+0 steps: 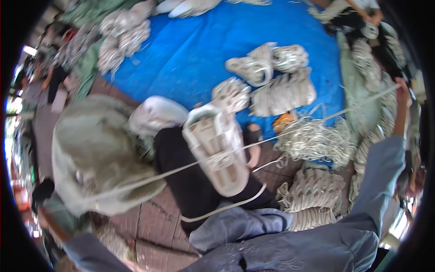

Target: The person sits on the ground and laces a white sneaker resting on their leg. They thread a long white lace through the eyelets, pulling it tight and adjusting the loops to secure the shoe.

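A long white strap (pixel 267 139) runs taut across the view between my widely spread arms. My right hand (pixel 401 89), raised at the far right, is closed on one end. At the left edge my left hand (pixel 44 218) is blurred, but the strap runs straight to it and appears gripped there. Below the strap, a bundle of cream sole-shaped pieces (pixel 234 179) rests tilted on my black-clad leg, with a band tied round its middle. A loose strap end (pixel 244 200) curls across my lap.
A blue tarp (pixel 190 59) carries several bundles of cream pieces (pixel 283 93). A heap of loose straps (pixel 315 140) lies front right, near stacked bundles (pixel 312 188). A bulky greenish-grey sack (pixel 97 149) stands left. Another person's hands (pixel 372 18) show at upper right.
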`<state>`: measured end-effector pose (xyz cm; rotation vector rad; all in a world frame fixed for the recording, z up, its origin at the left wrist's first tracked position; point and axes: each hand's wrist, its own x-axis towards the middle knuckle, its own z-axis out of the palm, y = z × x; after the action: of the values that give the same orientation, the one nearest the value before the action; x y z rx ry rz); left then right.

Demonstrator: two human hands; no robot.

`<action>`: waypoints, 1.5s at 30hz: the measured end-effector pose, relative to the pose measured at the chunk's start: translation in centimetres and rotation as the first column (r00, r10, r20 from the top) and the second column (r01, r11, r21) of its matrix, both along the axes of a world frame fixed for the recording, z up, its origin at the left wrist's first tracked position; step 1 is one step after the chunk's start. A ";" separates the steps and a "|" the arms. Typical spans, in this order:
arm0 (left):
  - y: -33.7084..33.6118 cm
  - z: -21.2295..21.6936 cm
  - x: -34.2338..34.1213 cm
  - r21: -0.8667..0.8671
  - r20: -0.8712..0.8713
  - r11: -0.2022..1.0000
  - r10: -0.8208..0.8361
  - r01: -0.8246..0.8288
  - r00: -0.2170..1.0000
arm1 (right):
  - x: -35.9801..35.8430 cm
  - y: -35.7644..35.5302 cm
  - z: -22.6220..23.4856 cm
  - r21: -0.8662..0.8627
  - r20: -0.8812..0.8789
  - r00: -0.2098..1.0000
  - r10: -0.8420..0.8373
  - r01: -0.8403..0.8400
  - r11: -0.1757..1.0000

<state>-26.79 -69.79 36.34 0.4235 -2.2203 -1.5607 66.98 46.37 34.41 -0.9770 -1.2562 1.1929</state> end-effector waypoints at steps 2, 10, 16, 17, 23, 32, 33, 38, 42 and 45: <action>3.1 -2.9 -2.0 -0.031 0.034 0.999 -0.032 0.033 0.999 | 4.2 -2.7 2.2 0.145 0.043 0.998 -0.045 0.039 0.989; 8.9 -2.3 -1.5 -0.123 -0.025 0.915 -0.391 0.385 0.920 | 4.4 -2.7 1.9 0.106 0.134 0.962 -0.238 0.225 0.969; 40.5 -10.0 21.8 0.026 0.083 0.460 -0.886 0.887 0.457 | -29.5 -25.0 -8.7 -0.024 0.285 0.729 0.623 -0.644 0.765; 44.8 -10.2 26.5 0.064 0.131 0.417 -0.904 0.907 0.407 | -34.0 -30.6 -9.1 -0.176 0.229 0.698 0.678 -0.656 0.734; 53.9 -14.3 37.5 -0.333 0.089 0.255 -0.950 0.908 0.300 | -44.3 -46.7 -12.2 -0.352 0.404 0.156 0.901 -0.883 0.310; 53.8 -17.2 41.0 -0.437 0.109 0.211 -0.953 0.874 0.284 | -44.4 -46.9 -12.4 -0.550 0.154 0.176 0.972 -0.802 0.232; 53.5 -17.0 41.1 -0.439 0.119 0.204 -0.952 0.875 0.282 | -44.3 -47.0 -12.4 -0.552 0.145 0.169 0.975 -0.804 0.221; 53.5 -17.3 41.6 -0.498 0.049 0.255 -0.946 0.829 0.321 | -44.2 -46.9 -12.9 -0.554 0.119 0.182 0.976 -0.804 0.217; 53.2 -18.0 42.1 -0.455 -0.005 0.303 -0.941 0.838 0.338 | -44.0 -47.2 -13.0 -0.556 0.065 0.222 0.973 -0.801 0.220; 52.9 -18.0 42.5 -0.362 0.017 0.322 -0.936 0.875 0.351 | -43.7 -47.4 -12.9 -0.587 0.038 0.230 0.972 -0.782 0.208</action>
<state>15.67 -16.89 18.34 -1.3271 -2.5760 -1.4664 23.26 -1.00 21.52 -0.7603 -2.1146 2.4466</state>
